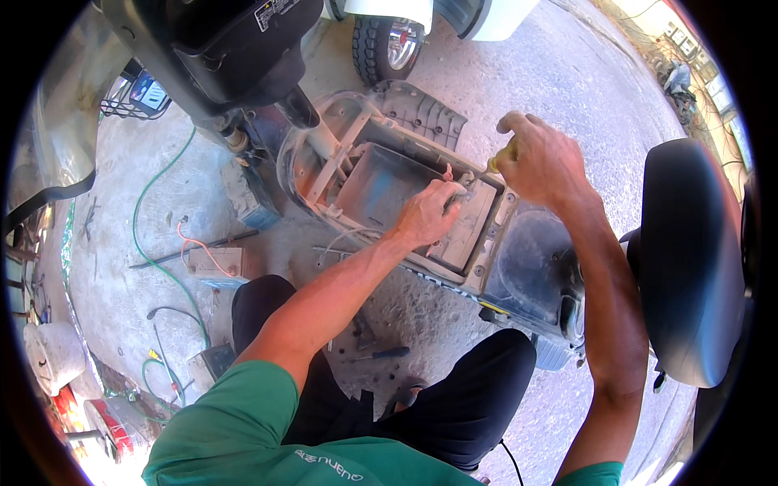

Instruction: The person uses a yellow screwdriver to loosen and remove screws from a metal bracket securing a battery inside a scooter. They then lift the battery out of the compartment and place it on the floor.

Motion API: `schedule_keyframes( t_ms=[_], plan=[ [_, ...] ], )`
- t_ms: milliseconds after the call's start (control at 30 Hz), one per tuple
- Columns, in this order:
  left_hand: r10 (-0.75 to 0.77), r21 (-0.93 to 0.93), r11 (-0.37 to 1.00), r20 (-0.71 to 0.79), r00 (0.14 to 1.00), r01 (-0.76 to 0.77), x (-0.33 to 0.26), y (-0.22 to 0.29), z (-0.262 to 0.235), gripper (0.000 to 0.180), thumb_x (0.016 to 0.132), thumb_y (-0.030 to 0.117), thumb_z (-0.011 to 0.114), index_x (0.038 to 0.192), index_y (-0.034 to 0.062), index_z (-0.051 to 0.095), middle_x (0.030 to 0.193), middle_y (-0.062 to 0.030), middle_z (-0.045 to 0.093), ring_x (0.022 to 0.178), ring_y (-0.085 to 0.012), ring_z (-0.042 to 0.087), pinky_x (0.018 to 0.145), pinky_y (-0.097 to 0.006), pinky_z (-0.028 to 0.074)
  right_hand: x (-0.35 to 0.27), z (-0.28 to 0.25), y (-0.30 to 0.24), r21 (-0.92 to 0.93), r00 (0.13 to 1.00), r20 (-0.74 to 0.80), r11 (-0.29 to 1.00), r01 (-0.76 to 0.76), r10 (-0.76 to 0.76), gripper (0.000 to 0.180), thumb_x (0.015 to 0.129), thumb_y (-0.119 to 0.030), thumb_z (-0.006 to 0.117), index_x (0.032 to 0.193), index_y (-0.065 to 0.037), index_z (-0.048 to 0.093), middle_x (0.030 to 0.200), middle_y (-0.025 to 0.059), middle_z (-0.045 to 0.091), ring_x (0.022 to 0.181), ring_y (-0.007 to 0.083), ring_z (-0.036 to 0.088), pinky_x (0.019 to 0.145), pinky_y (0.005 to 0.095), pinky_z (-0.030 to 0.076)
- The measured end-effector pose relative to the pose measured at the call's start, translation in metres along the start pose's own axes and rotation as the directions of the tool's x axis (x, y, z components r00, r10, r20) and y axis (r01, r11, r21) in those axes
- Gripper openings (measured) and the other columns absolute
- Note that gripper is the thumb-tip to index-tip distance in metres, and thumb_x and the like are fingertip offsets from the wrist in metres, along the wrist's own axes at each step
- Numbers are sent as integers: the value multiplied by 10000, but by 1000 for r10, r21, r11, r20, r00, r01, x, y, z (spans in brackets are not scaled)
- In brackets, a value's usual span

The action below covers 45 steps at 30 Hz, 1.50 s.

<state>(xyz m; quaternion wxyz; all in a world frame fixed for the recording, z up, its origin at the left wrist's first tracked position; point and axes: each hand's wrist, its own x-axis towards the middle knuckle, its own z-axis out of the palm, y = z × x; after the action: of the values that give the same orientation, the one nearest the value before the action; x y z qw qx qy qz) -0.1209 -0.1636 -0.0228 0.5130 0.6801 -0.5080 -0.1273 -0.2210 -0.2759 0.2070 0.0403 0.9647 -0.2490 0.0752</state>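
Note:
My left hand (425, 217) reaches into the open floor compartment (421, 144) of an electric scooter. Its fingers are bent around a battery terminal with a wire, though exactly what they pinch is too small to make out. Beneath that hand lies a dusty grey battery (478, 219) in the right part of the compartment. Just to the right, my right hand (547, 166) is closed around the yellowish handle of a screwdriver (504, 157). Its thin shaft points left toward the terminal. A short reddish wire end (447, 172) sticks up near my left fingertips.
Loose batteries (217, 263) stand on the concrete at left, one with an orange wire. A green cable (146, 194) snakes past them. A dark-handled tool (387, 353) lies between my legs. The scooter's black front column (235, 65) rises upper left; a black seat (689, 259) stands right.

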Motion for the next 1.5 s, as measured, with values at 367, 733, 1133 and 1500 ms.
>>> schedule_keyframes(
  t_ms=[367, 733, 1133, 1500],
  plan=[
    [-4, 7, 1000, 2, 1000, 4, 1, -5, 0, 288, 921, 177, 648, 1203, 120, 639, 1152, -147, 645, 1043, -362, 658, 902, -447, 536, 8, -19, -14, -64, 961, 224, 987, -150, 161, 389, 1009, -307, 525, 1241, -17, 640, 1098, 214, 731, 1034, 374, 710, 888, 505, 537],
    [11, 14, 1000, -19, 1000, -10, 1, -4, -1, 280, 924, 176, 647, 1194, 103, 644, 1109, -148, 646, 983, -344, 666, 878, -432, 539, 9, -20, -12, -3, 922, 311, 971, -241, 230, 443, 943, -306, 571, 1289, -31, 605, 1158, 213, 710, 1026, 373, 708, 949, 472, 529],
    [-44, -7, 999, 15, 999, 44, 3, -1, -4, 281, 916, 175, 647, 1187, 103, 645, 1142, -157, 654, 1086, -368, 645, 929, -445, 525, 4, -17, -11, 86, 922, 292, 953, -290, 254, 438, 912, -285, 611, 1279, -47, 630, 1064, 185, 738, 993, 358, 724, 927, 465, 539],
    [-27, -16, 1000, -4, 1000, 27, 3, -3, 1, 325, 906, 187, 667, 1210, 75, 638, 1138, -169, 655, 1083, -363, 649, 941, -437, 524, -1, -23, -13, 13, 955, 239, 983, -182, 174, 423, 929, -235, 569, 1291, -18, 605, 1084, 214, 726, 1044, 380, 706, 937, 489, 525]
  ],
)
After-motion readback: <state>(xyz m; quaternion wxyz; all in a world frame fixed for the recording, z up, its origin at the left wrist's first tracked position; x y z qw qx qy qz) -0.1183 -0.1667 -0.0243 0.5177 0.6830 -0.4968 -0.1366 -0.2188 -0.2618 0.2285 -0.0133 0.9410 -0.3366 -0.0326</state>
